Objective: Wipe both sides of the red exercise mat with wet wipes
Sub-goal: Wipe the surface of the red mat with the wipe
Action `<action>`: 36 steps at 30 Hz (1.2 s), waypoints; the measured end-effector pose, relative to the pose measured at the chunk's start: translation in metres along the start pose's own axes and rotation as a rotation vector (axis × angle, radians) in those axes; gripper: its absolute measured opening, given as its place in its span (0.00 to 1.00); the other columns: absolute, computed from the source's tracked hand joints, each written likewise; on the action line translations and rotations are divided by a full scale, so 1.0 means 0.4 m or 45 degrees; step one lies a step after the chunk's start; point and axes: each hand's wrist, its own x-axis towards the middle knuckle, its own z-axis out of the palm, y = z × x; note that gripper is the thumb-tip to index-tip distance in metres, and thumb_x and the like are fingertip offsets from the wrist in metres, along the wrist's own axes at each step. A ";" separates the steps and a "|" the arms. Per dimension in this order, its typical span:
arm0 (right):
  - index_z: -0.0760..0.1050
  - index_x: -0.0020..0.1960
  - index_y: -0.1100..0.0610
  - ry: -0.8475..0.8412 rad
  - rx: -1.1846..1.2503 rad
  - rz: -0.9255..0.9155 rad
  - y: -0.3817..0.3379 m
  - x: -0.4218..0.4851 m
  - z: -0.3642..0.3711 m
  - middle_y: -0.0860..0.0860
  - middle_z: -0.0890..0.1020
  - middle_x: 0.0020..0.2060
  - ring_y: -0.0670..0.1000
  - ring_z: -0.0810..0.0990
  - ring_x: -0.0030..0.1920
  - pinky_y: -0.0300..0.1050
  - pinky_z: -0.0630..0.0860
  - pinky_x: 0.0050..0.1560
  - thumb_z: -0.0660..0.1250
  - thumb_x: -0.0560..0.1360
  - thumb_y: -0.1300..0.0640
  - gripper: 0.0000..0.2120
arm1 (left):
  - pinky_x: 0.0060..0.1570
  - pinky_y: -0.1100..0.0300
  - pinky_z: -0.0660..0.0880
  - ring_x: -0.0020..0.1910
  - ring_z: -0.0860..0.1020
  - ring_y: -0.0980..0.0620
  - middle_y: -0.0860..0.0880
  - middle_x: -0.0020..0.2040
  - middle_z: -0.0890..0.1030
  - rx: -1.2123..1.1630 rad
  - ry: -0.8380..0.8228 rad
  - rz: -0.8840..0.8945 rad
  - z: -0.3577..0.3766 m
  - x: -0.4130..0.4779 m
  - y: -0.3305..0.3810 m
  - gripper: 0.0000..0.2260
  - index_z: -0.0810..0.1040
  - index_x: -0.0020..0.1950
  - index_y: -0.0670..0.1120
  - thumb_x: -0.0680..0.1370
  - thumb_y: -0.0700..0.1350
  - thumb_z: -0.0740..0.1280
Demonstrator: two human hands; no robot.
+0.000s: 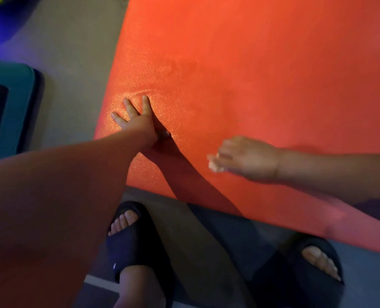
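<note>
View: we have only the head camera, which looks down past both arms.
Mat: the red exercise mat (262,63) lies flat on the floor (73,52) and fills the upper right, running out of the top and right of the picture.
Left hand: our left hand (135,122) is spread, fingers apart and straight, pressed flat on the mat just inside its near left corner.
Right hand: our right hand (249,160) is over the mat near its near edge. It is blurred, with the fingers curled round a pale scrap we take for the wet wipe (214,164).
Key relation: the unwiped red lies ahead of the right hand and to its right. The left hand is off to its left with bare mat between them.
Long axis: we cannot tell, since the far end is out of view.
Nearer hand: the right hand has the wipe and sits closer to the mat's middle, so we judge the stroke is its work while the left pins the mat.
Edges: the left edge runs up from the pinned corner, and the near edge slants down to the right, just ahead of our dark slippers (138,238).
Open room: there is wide mat ahead, and a teal pad (18,96) lies well off to the left on the floor.
</note>
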 end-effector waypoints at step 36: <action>0.79 0.52 0.57 0.007 -0.044 0.124 -0.125 0.322 0.047 0.54 0.80 0.43 0.58 0.79 0.43 0.50 0.75 0.44 0.59 0.80 0.52 0.12 | 0.64 0.45 0.72 0.64 0.73 0.37 0.38 0.62 0.74 0.013 0.203 0.417 -0.047 -0.056 -0.251 0.11 0.77 0.61 0.40 0.80 0.40 0.62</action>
